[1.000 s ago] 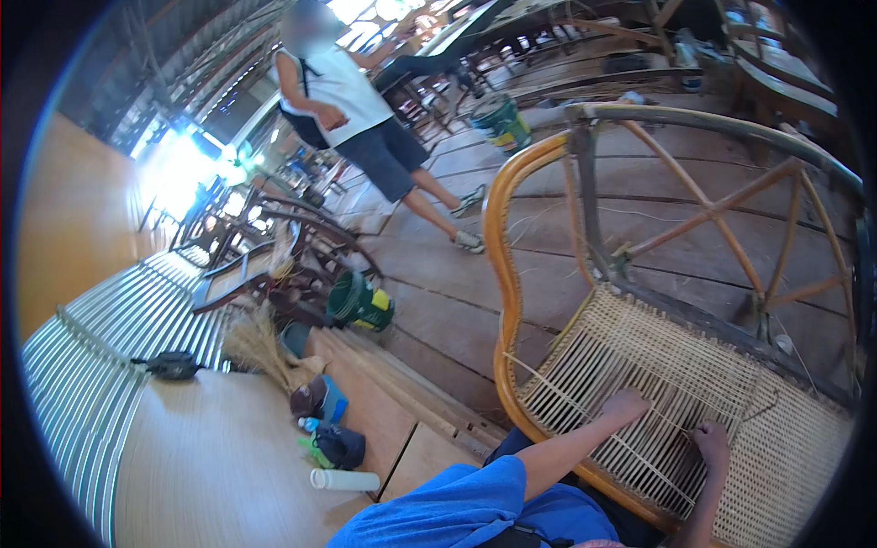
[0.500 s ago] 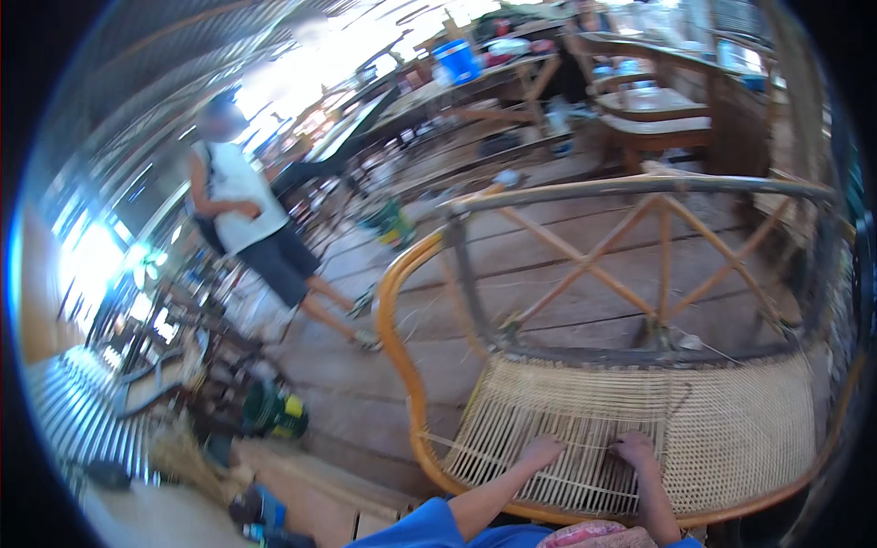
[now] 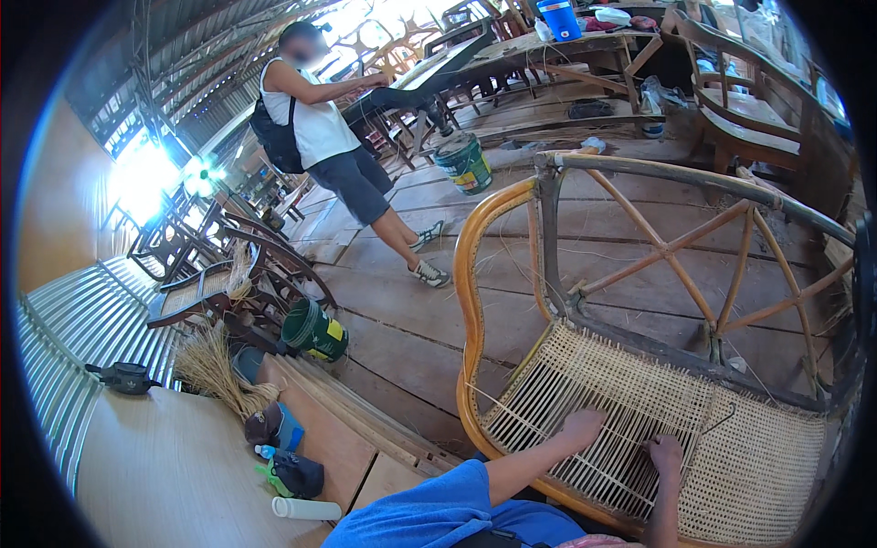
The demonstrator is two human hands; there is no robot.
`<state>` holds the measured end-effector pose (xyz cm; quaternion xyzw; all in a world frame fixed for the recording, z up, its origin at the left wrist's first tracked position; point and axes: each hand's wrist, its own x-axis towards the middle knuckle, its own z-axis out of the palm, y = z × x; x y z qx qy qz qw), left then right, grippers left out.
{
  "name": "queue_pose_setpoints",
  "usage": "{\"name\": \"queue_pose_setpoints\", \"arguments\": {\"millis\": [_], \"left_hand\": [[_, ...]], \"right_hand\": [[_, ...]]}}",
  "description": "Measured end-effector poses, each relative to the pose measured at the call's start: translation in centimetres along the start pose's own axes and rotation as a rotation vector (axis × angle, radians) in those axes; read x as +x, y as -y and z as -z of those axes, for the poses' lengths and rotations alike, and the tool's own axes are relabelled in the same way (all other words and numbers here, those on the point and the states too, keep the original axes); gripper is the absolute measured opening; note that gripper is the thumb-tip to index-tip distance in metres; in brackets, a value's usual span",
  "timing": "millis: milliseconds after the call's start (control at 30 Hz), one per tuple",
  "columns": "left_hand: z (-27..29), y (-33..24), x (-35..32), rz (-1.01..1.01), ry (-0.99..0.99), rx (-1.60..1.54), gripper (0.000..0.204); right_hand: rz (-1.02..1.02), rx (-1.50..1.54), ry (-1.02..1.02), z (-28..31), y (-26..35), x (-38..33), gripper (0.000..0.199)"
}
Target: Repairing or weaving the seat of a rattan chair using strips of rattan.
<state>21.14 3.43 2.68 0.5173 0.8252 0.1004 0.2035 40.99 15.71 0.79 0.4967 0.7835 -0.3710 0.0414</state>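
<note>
In front of me is a rattan bench frame (image 3: 469,301) with a seat of pale woven cane (image 3: 758,466). The right part of the seat is a dense mesh, while the left and middle have mostly parallel strands with gaps. My left hand (image 3: 583,429) rests on these open strands, fingers curled down at a cane strand. To its right, my right hand (image 3: 664,453) is bent with its fingertips pinched on the strands beside the dense weave. A thin cane strand runs across between the two hands. A thin dark hooked tool (image 3: 720,419) lies on the mesh.
Beyond the bench, a person (image 3: 315,119) in a white sleeveless top stands by a long worktable (image 3: 512,55). Green buckets (image 3: 315,331) stand on the plank floor. At left are a bundle of cane strips (image 3: 219,365), a cap (image 3: 265,425) and a white bottle (image 3: 306,509) on boards.
My view has swung left, so the bench and hands sit further right. Both hands stay at the cane strands. The other person's arm has gone from the waist to reaching forward over the worktable.
</note>
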Motion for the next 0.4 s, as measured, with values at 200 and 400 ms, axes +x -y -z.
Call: {"name": "queue_pose_setpoints", "arguments": {"millis": [200,400], "left_hand": [[-0.4,0.1,0.5,-0.031,-0.018,0.066,0.015],[-0.7,1.0,1.4,-0.089,0.03,-0.043,0.018]], "right_hand": [[-0.062,0.033,-0.017,0.3,0.5,-0.3,0.03],[-0.023,-0.042,0.024,-0.1,0.0,-0.3,0.038]]}}
